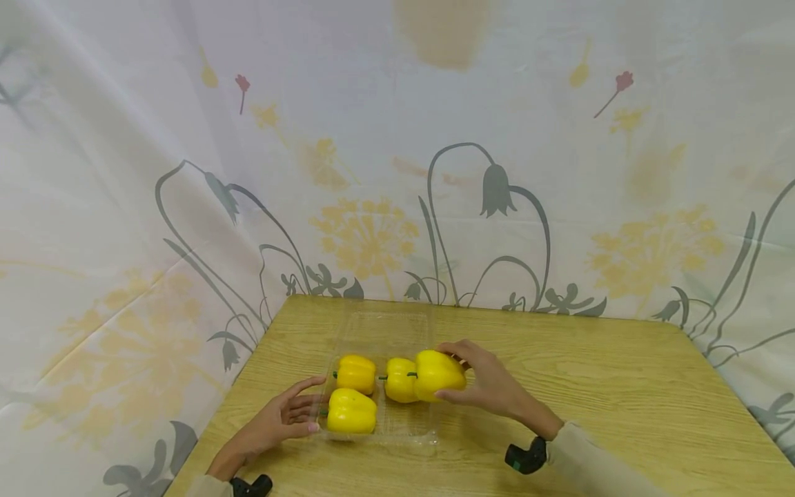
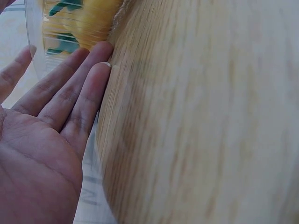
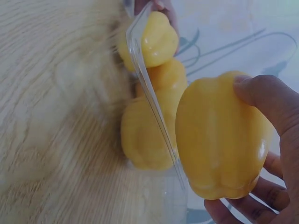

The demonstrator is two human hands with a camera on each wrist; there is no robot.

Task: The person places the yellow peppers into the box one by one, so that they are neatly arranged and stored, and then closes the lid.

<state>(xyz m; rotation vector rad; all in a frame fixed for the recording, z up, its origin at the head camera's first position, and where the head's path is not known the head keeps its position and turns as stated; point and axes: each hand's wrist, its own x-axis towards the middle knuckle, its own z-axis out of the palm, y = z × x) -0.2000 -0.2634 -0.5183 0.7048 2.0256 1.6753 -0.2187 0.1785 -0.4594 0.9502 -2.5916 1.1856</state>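
My right hand [image 1: 481,379] grips a yellow bell pepper [image 1: 439,376] with a green stem, thumb on one side and fingers on the other. In the right wrist view this held pepper [image 3: 222,137] is up beside the rim of a clear plastic container [image 3: 149,93]. Inside the container [image 1: 406,426] lie three more yellow peppers: one at the back left [image 1: 357,374], one at the front left [image 1: 351,411], one at the back right [image 1: 399,379], partly behind the held pepper. My left hand [image 1: 276,417], fingers extended, touches the container's left wall; its fingertips [image 2: 100,70] show there in the left wrist view.
The container's clear lid [image 1: 386,331] lies folded back behind it on the wood-grain table [image 1: 590,386]. A pale curtain with printed flowers [image 1: 373,138] hangs behind and to the left of the table. A black strap device [image 1: 526,455] sits on the right wrist.
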